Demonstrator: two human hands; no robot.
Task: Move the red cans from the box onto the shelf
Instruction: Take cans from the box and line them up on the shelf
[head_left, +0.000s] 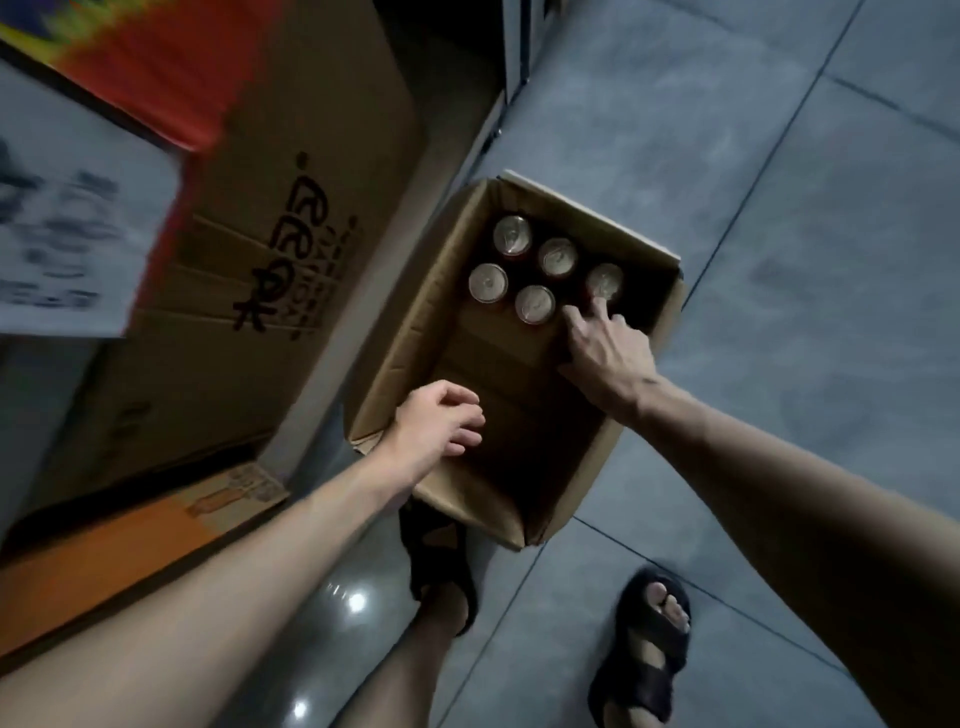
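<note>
An open cardboard box (410, 332) stands on the floor in front of me. Several cans with silver tops stand upright at its far end, among them one at the right (605, 281) and one beside it (535, 304); their sides are too dark to show colour. My right hand (605, 353) reaches into the box, fingers spread, fingertips touching the right can's near edge. My left hand (439, 421) hovers over the box's near left rim, fingers loosely curled, holding nothing. The near half of the box holds no cans.
Large cardboard cartons (270, 249) with black lettering are stacked at the left, an orange one (104, 551) below them. My sandalled feet (649, 644) stand on grey floor tiles just before the box. A dark shelf base (498, 67) rises at the top centre.
</note>
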